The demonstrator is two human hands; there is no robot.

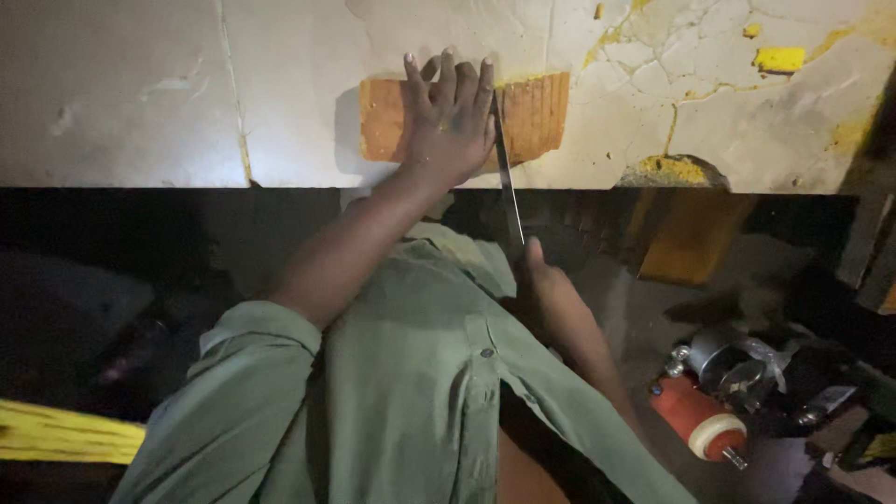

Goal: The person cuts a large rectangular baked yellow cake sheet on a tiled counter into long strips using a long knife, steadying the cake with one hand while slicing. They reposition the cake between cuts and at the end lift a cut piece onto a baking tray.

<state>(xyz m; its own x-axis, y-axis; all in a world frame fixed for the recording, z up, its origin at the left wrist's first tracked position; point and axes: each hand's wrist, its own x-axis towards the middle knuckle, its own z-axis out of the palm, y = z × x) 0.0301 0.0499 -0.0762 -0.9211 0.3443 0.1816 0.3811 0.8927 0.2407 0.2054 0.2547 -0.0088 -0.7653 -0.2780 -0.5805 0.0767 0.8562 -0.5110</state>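
A green shirt (411, 392) fills the lower frame, above it the right hand (551, 299) grips a blade (507, 177) while the left hand (451, 121), fingers spread, presses an orange block (537, 117) on the worktop (140, 93) at top centre.

Olive-green buttoned shirt, sleeves rolled up.

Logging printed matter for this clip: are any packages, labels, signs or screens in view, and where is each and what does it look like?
None can be made out: no package, label, sign or screen shows.
Nearest candidate: yellow rectangular patch, upper right on the cracked white surface; it looks like leftover paint, unmarked.
Orange ribbed block: under the left hand, plain.
Thin metal blade: held by the right hand, bare.
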